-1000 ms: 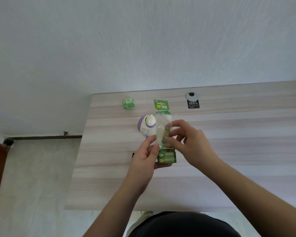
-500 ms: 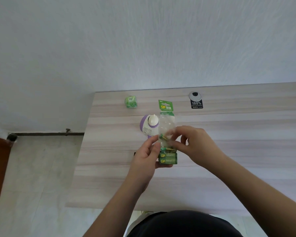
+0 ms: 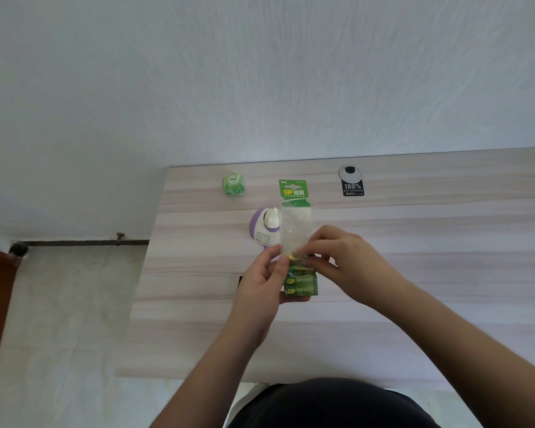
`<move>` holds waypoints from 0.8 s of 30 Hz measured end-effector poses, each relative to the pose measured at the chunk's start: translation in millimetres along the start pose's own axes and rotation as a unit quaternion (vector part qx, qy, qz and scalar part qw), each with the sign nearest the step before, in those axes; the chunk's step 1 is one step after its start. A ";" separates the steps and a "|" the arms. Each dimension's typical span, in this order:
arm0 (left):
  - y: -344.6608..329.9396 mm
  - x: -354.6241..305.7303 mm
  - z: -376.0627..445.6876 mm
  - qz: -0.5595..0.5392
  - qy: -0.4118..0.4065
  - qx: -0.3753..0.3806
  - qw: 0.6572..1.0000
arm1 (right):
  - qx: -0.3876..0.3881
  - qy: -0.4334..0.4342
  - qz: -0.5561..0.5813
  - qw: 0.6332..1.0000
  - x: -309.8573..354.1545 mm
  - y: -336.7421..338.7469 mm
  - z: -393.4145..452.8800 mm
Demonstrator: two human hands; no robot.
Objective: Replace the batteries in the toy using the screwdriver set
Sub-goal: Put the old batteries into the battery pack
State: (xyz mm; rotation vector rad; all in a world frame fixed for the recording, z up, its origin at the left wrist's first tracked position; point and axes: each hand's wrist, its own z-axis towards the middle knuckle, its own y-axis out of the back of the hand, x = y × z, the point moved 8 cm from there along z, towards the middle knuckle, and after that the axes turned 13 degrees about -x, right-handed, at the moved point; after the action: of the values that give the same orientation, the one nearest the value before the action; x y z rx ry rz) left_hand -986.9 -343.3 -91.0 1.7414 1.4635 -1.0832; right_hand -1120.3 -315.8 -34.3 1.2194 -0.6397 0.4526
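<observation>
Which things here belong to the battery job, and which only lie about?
For the job:
- battery pack, gripped by left hand and right hand
- purple and white toy

Lying about:
- small green packet
- black tag
- round grey cap in the table

Small green packet (image 3: 233,185) and black tag (image 3: 353,189) on wooden table (image 3: 445,242)

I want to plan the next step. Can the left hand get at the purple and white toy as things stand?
Probably not at once: the left hand grips the battery pack, whose plastic the right hand pinches. The toy lies uncovered just beyond, so it must let go first.
</observation>
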 end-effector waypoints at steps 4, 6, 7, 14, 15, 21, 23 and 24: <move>-0.1 4.4 0.8 0.001 0.007 -0.008 1.000 | 0.018 0.030 -0.011 0.999 2.6 -3.1 -2.1; 0.3 7.0 2.0 0.008 0.010 -0.010 1.000 | 0.030 0.031 -0.012 0.999 0.5 -5.9 -3.0; 0.4 7.9 2.5 0.013 0.009 -0.010 1.000 | 0.033 0.027 -0.009 0.999 -0.9 -7.0 -2.7; 3.6 11.9 5.0 0.017 0.019 -0.011 1.000 | -0.072 -0.118 0.089 0.986 -25.4 12.0 1.4; 5.2 12.5 5.5 0.017 0.023 -0.017 0.999 | -0.102 -0.162 0.104 0.976 -35.5 15.2 1.7; 8.8 12.3 7.4 0.004 0.030 -0.033 0.999 | -0.097 -0.358 0.076 0.925 -126.5 -34.8 -6.4; 9.0 11.2 7.6 0.004 0.029 -0.032 0.999 | -0.030 -0.372 0.033 0.927 -148.8 -67.3 -14.0; 9.5 10.9 7.8 0.004 0.028 -0.033 0.999 | -0.001 -0.375 0.018 0.927 -156.9 -82.6 -18.7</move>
State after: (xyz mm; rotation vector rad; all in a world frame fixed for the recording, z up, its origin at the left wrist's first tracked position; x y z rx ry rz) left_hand -978.6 -346.7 -104.8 1.7416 1.5090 -0.9783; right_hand -1180.4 -319.5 -202.1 1.3744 -1.3139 -0.0108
